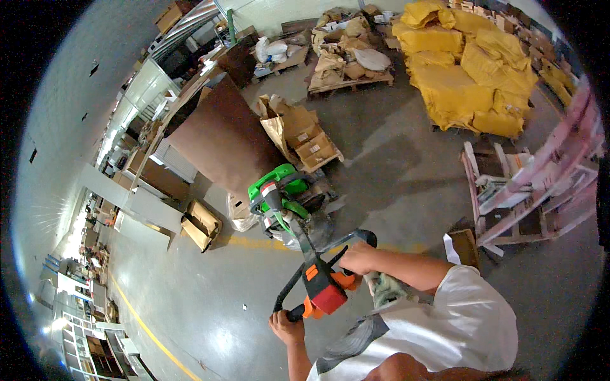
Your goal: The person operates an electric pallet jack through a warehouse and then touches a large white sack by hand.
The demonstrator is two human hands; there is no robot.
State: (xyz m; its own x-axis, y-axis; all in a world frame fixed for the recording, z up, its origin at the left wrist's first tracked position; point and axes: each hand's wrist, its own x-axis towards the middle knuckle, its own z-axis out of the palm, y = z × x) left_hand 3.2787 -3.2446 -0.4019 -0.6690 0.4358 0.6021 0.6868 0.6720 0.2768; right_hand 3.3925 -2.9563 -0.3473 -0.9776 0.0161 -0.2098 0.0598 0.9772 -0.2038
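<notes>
My left hand is wrapped round the left grip of a black tiller handle with a red end and orange controls. Round its right grip, by the curved black guard bar, my right hand is closed. From the handle a shaft runs forward to a green and black electric pallet truck. The truck stands close to a large brown board-like panel. Its forks cannot be made out.
Beyond the truck sits a pallet of cardboard boxes. Yellow-wrapped stacks stand far right, with wooden pallets nearer. Sacks on a pallet lie at the back. An open carton is left of the truck. A yellow line marks the floor.
</notes>
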